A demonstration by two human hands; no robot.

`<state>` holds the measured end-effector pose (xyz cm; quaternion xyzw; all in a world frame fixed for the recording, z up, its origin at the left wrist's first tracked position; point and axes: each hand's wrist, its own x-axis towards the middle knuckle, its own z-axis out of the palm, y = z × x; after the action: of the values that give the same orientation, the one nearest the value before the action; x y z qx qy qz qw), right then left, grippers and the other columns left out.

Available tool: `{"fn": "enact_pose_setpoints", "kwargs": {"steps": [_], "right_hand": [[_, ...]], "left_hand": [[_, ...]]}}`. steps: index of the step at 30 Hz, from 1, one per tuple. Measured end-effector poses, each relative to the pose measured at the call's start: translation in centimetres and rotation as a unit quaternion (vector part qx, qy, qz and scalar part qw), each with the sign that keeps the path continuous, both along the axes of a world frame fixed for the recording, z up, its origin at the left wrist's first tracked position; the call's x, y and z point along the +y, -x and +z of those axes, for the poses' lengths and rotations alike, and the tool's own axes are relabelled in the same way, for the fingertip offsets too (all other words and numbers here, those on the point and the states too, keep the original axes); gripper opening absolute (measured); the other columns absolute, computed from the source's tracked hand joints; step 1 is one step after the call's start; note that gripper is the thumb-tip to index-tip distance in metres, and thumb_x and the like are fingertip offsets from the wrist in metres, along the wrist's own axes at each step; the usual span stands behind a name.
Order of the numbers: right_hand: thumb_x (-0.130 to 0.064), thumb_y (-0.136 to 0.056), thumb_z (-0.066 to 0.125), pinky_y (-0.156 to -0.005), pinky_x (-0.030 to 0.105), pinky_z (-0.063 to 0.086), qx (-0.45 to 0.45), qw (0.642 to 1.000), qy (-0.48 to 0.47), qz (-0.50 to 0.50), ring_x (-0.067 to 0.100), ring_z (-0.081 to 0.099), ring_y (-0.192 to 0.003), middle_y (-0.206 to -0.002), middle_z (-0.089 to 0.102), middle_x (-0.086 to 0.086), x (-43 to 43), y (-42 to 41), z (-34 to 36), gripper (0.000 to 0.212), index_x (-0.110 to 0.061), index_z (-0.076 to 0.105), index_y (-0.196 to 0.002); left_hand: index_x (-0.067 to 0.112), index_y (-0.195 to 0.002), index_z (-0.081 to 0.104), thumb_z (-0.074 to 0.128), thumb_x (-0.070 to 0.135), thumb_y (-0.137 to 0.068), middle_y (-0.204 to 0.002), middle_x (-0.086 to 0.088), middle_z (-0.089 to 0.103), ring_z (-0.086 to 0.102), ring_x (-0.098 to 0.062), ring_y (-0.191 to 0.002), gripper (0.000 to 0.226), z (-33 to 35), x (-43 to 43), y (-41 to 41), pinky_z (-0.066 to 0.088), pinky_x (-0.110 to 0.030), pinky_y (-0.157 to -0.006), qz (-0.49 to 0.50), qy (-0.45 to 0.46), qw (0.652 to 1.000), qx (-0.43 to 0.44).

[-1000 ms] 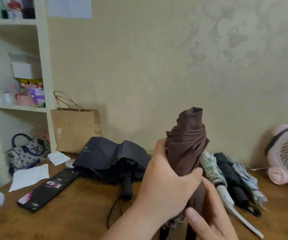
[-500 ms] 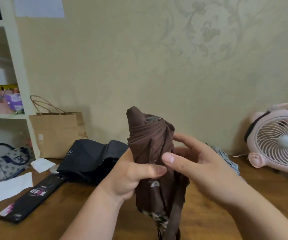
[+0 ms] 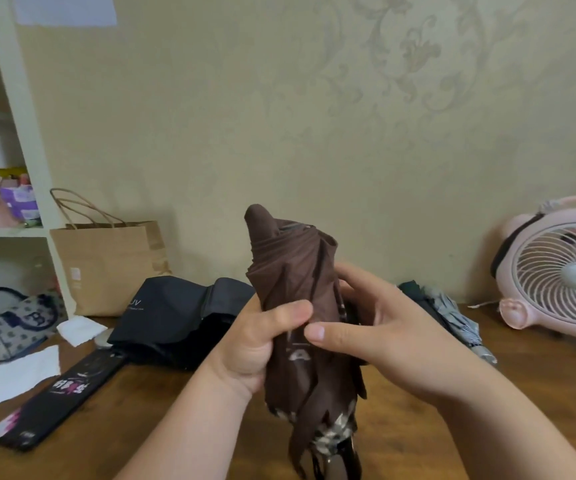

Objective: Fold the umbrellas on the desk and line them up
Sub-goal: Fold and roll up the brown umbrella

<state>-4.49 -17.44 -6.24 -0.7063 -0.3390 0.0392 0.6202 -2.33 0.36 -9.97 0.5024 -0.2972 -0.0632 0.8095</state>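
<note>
A brown umbrella [image 3: 293,275], collapsed with its canopy bunched, stands upright in front of me above the wooden desk [image 3: 106,445]. My left hand [image 3: 255,344] grips its middle from the left, thumb across the front. My right hand [image 3: 380,327] wraps the canopy from the right, fingers behind it and thumb on the front. A black umbrella [image 3: 175,313] lies loosely collapsed on the desk behind, at the left. Folded umbrellas [image 3: 452,313] lie on the desk at the right, mostly hidden by my right hand.
A black sleeve with pink print [image 3: 58,396] lies at the front left beside white papers [image 3: 16,375]. A brown paper bag [image 3: 106,265] and a patterned handbag [image 3: 13,323] stand at the back left by the shelves. A pink fan [image 3: 560,275] stands at the right.
My right hand rose from below the umbrella and closed round its canopy from the right. The view swung right, so the fan is fully visible.
</note>
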Motion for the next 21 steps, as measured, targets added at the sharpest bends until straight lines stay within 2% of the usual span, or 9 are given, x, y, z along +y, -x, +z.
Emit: {"fn": "enact_pose_setpoints", "kwargs": {"steps": [2,6,10,13,15,16,18,19,21], "right_hand": [[0.003,-0.088,0.075,-0.094,0.043,0.059,-0.001,1.000,0.004,-0.006,0.028,0.071,-0.111,-0.118,0.074,0.007,-0.1,-0.2,0.0,0.044,-0.020,0.068,-0.126],[-0.009,-0.087,0.079,-0.095,0.048,0.058,-0.030,0.996,0.054,-0.071,0.021,0.072,-0.107,-0.112,0.076,0.000,0.3,-1.1,-0.4,0.037,-0.022,0.067,-0.120],[-0.014,-0.087,0.076,-0.087,0.043,0.061,-0.052,0.986,0.122,-0.103,0.011,0.074,-0.096,-0.105,0.076,-0.009,0.1,-1.6,-0.1,0.038,-0.031,0.063,-0.119],[-0.009,-0.084,0.069,-0.082,0.057,0.060,-0.026,0.990,0.115,-0.080,0.035,0.074,-0.094,-0.103,0.076,0.007,0.4,-1.8,-0.3,0.036,-0.025,0.064,-0.116],[-0.012,-0.077,0.061,-0.082,0.068,0.055,-0.003,0.993,0.095,-0.071,0.050,0.066,-0.098,-0.105,0.072,0.022,1.0,-1.9,-0.8,0.037,-0.022,0.066,-0.113],[-0.013,-0.074,0.057,-0.087,0.070,0.052,0.019,0.995,0.076,-0.064,0.053,0.064,-0.102,-0.107,0.070,0.026,1.2,-2.1,-1.0,0.040,-0.019,0.068,-0.113],[-0.013,-0.074,0.049,-0.094,0.063,0.054,0.059,0.996,0.045,-0.054,0.049,0.065,-0.104,-0.109,0.071,0.026,1.3,-2.2,-1.0,0.044,-0.016,0.071,-0.112],[-0.011,-0.078,0.046,-0.088,0.054,0.058,0.066,0.995,0.039,-0.056,0.046,0.068,-0.098,-0.108,0.071,0.025,1.3,-2.1,-1.0,0.043,-0.016,0.073,-0.112],[-0.003,-0.086,0.042,-0.070,0.039,0.049,0.057,0.994,0.049,-0.075,0.034,0.066,-0.078,-0.104,0.071,0.027,1.2,-2.2,-1.1,0.043,-0.019,0.076,-0.109]], "left_hand": [[-0.001,-0.131,0.063,0.091,0.028,-0.074,-0.126,-0.029,0.061,0.064,-0.043,-0.114,0.069,-0.5,-0.2,-0.7,0.052,-0.056,-0.100,-0.014,0.015,1.000,0.005],[0.013,-0.117,0.074,0.102,0.044,-0.046,-0.114,-0.020,0.074,0.074,-0.035,-0.102,0.082,-0.7,-1.2,-1.2,0.062,-0.040,-0.077,0.175,-0.010,0.984,0.021],[0.028,-0.136,0.050,0.094,0.057,-0.049,-0.130,0.003,0.069,0.070,-0.014,-0.114,0.102,-1.5,-1.2,-1.2,0.061,-0.039,-0.090,0.390,-0.037,0.920,0.018],[0.041,-0.151,0.033,0.081,0.074,-0.063,-0.139,0.014,0.059,0.062,0.000,-0.118,0.106,-2.5,-1.1,-0.8,0.056,-0.036,-0.099,0.423,-0.073,0.903,0.027],[0.049,-0.155,0.023,0.070,0.068,-0.073,-0.127,0.025,0.056,0.063,0.014,-0.102,0.096,-2.5,-1.3,-0.4,0.057,-0.023,-0.083,0.390,-0.051,0.918,0.049],[0.052,-0.154,0.021,0.066,0.065,-0.076,-0.124,0.027,0.055,0.064,0.012,-0.100,0.091,-2.6,-1.4,-0.2,0.058,-0.023,-0.080,0.381,-0.041,0.922,0.055],[0.056,-0.148,0.028,0.064,0.067,-0.078,-0.135,0.019,0.056,0.063,-0.004,-0.116,0.079,-2.9,-1.4,-0.2,0.059,-0.037,-0.092,0.385,-0.033,0.920,0.066],[0.056,-0.142,0.034,0.063,0.069,-0.079,-0.138,0.017,0.056,0.062,-0.010,-0.122,0.071,-2.9,-1.3,-0.1,0.057,-0.043,-0.098,0.382,-0.030,0.921,0.073],[0.050,-0.138,0.041,0.061,0.071,-0.078,-0.137,0.016,0.058,0.060,-0.014,-0.125,0.066,-2.7,-1.4,0.1,0.052,-0.046,-0.105,0.372,-0.033,0.924,0.088]]}}
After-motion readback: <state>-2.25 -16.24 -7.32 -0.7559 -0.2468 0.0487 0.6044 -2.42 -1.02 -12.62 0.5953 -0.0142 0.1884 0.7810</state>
